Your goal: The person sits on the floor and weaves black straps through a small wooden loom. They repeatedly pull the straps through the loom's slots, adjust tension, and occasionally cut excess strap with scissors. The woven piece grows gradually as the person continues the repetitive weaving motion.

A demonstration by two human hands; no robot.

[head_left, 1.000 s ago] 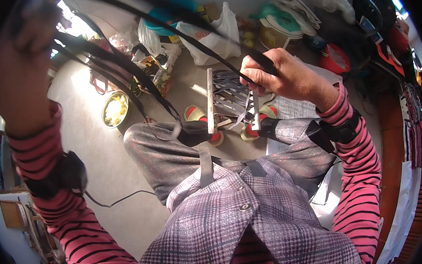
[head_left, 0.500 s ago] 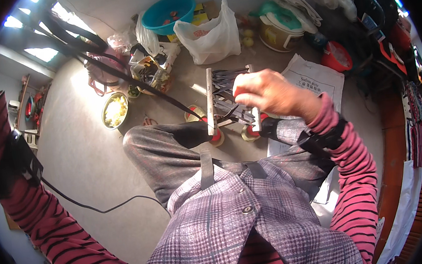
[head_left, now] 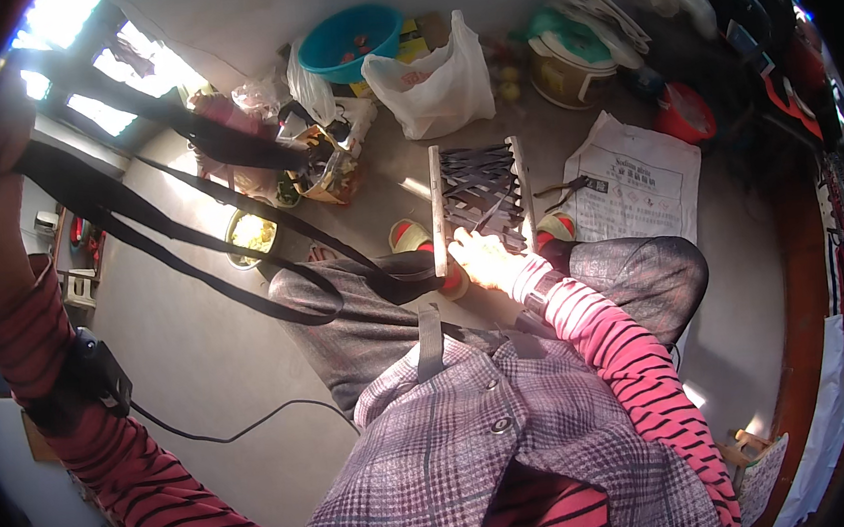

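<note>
Reaching in at 12 o'clock, a seated worker's right hand [head_left: 482,258] has dropped from above the right rail of a small wooden frame [head_left: 438,202] to its near end, between the rails, beside dark woven strips [head_left: 474,174]. Its fingers are bunched together, but glare makes it impossible to tell whether they pinch a strip. At 10 o'clock, the left hand [head_left: 4,129] has come back into view, raised, black straps [head_left: 178,230] trailing from it; shadow and blur hide how its fingers close. The straps, drawn straighter half a second ago, now sag in loops over the left knee, suggesting that attention has passed from pulling to the weave. Pliers [head_left: 558,189] lie at 1 o'clock, just beside the frame.
</note>
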